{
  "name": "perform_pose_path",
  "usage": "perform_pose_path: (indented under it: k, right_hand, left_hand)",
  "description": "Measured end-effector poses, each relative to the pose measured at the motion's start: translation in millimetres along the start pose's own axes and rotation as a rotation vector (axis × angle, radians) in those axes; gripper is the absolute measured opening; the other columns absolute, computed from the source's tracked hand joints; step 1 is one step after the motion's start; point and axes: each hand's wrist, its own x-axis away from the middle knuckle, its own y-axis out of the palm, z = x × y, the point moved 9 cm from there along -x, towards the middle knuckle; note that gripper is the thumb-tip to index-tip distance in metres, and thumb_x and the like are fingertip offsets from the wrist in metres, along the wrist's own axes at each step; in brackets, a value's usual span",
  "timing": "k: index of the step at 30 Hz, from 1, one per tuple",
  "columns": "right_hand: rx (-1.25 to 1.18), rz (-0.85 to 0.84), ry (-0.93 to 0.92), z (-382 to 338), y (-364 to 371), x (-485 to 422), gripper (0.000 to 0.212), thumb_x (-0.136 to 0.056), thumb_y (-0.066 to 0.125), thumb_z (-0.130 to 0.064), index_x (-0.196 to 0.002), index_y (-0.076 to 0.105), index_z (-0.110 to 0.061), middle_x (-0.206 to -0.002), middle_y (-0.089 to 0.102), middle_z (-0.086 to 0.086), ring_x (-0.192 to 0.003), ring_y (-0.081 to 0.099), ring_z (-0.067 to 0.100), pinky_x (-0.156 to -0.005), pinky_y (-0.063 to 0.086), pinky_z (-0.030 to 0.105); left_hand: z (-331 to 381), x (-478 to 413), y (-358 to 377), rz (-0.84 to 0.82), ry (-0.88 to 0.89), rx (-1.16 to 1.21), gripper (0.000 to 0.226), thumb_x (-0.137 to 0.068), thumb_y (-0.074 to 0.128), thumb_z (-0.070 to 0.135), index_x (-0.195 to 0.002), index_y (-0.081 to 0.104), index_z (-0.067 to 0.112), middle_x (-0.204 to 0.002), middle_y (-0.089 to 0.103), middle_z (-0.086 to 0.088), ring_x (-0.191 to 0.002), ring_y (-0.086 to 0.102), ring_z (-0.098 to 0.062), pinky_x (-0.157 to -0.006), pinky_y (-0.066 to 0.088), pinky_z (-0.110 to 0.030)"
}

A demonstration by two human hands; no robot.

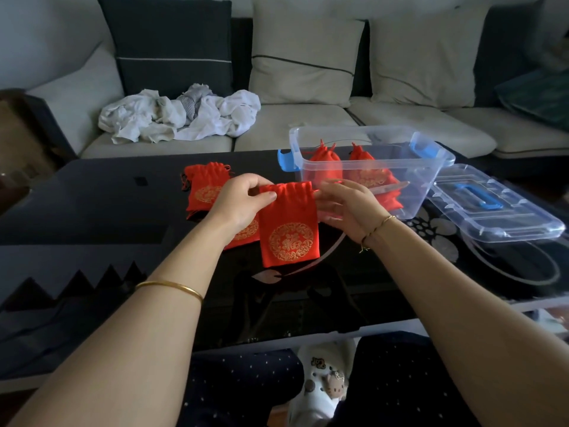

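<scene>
I hold a red drawstring pouch (288,229) with a gold round emblem above the dark glass table (92,204). My left hand (243,201) pinches its gathered top at the left corner. My right hand (345,208) pinches the drawstring at the top's right end. More red pouches (204,189) lie flat on the table behind my left hand. A clear plastic box (369,167) with blue latches stands at the right, with two filled red pouches (326,163) inside.
The box's clear lid (492,208) with a blue handle lies on the table to the right. A sofa (308,124) with cushions and a heap of white cloth (181,115) stands behind the table. My knees and a white clog (323,383) show below the near edge.
</scene>
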Motion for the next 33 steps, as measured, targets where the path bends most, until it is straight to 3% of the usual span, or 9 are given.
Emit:
perform_pose_path:
  k: [3, 7, 12, 16, 18, 24, 27, 30, 33]
  right_hand:
    - [-0.074, 0.079, -0.06, -4, -6, 1, 0.015, -0.094, 0.054, -0.019, -0.094, 0.059, -0.005, -0.072, 0.061, 0.006, -0.065, 0.059, 0.016, -0.066, 0.05, 0.03]
    - [0.148, 0.109, -0.13, -10, -13, 1, 0.015, -0.093, 0.054, -0.01, -0.08, 0.06, -0.007, -0.064, 0.062, 0.003, -0.055, 0.054, 0.011, -0.055, 0.048, 0.02]
    - [0.409, 0.092, -0.206, -19, -12, 1, 0.013, -0.092, 0.054, -0.007, -0.09, 0.063, 0.001, -0.073, 0.066, 0.007, -0.062, 0.06, 0.015, -0.066, 0.057, 0.028]
    - [0.584, 0.076, -0.254, -27, -5, 3, 0.013, -0.095, 0.047, -0.005, -0.101, 0.057, 0.001, -0.077, 0.067, 0.007, -0.063, 0.063, 0.014, -0.058, 0.055, 0.019]
    - [0.615, 0.093, -0.272, -28, -7, 2, 0.012, -0.094, 0.048, -0.007, -0.103, 0.053, 0.001, -0.076, 0.068, 0.009, -0.06, 0.065, 0.015, -0.057, 0.055, 0.021]
    - [0.796, 0.184, -0.373, -38, -11, 7, 0.018, -0.092, 0.054, -0.013, -0.089, 0.059, 0.004, -0.068, 0.068, 0.007, -0.055, 0.062, 0.013, -0.051, 0.053, 0.018]
    - [0.922, 0.24, -0.423, -43, -15, 8, 0.027, -0.092, 0.056, -0.023, -0.079, 0.062, 0.0, -0.063, 0.067, 0.003, -0.058, 0.063, 0.014, -0.064, 0.053, 0.029]
    - [0.898, 0.266, -0.411, -43, -20, 6, 0.036, -0.091, 0.056, -0.029, -0.07, 0.062, 0.0, -0.056, 0.062, -0.001, -0.057, 0.058, 0.016, -0.07, 0.053, 0.037]
    - [0.654, 0.314, -0.292, -39, -31, 6, 0.038, -0.092, 0.055, -0.033, -0.06, 0.058, -0.012, -0.054, 0.055, -0.002, -0.05, 0.049, 0.011, -0.058, 0.049, 0.029]
  left_hand:
    - [3, 0, 1, -0.001, 0.028, -0.032, 0.011, -0.091, 0.06, 0.016, -0.1, 0.066, 0.015, -0.095, 0.066, 0.004, -0.088, 0.06, -0.005, -0.076, 0.046, -0.016]
    - [5, 1, 0, 0.004, 0.058, -0.07, 0.012, -0.09, 0.06, 0.016, -0.1, 0.066, 0.013, -0.095, 0.066, 0.002, -0.088, 0.06, -0.005, -0.075, 0.045, -0.015]
    - [6, 0, -1, -0.001, 0.082, -0.14, 0.011, -0.091, 0.059, 0.017, -0.1, 0.065, 0.014, -0.097, 0.065, 0.001, -0.092, 0.06, -0.01, -0.078, 0.046, -0.02]
    - [9, 0, -2, 0.0, 0.123, -0.277, 0.011, -0.092, 0.057, 0.02, -0.1, 0.063, 0.017, -0.102, 0.062, 0.001, -0.098, 0.056, -0.012, -0.082, 0.041, -0.026]
    - [9, 0, -3, -0.019, 0.101, -0.292, 0.011, -0.091, 0.058, 0.021, -0.101, 0.06, 0.02, -0.098, 0.06, 0.005, -0.094, 0.055, -0.01, -0.079, 0.04, -0.025]
    - [-1, 0, -7, -0.053, -0.098, -0.104, 0.021, -0.087, 0.043, 0.004, -0.102, 0.053, 0.016, -0.093, 0.056, -0.001, -0.084, 0.052, -0.009, -0.073, 0.042, -0.024]
    - [-1, -1, -9, -0.047, -0.059, -0.194, 0.02, -0.092, 0.041, 0.004, -0.095, 0.055, 0.018, -0.091, 0.059, 0.0, -0.081, 0.055, -0.012, -0.073, 0.045, -0.027]
    - [-1, 0, -11, -0.043, -0.003, -0.285, 0.02, -0.093, 0.047, 0.003, -0.097, 0.061, 0.016, -0.087, 0.064, 0.0, -0.077, 0.06, -0.01, -0.069, 0.047, -0.021]
    - [-6, 1, -15, -0.033, 0.005, -0.336, 0.016, -0.092, 0.052, 0.005, -0.101, 0.064, 0.011, -0.083, 0.068, 0.001, -0.073, 0.063, -0.008, -0.067, 0.049, -0.02]
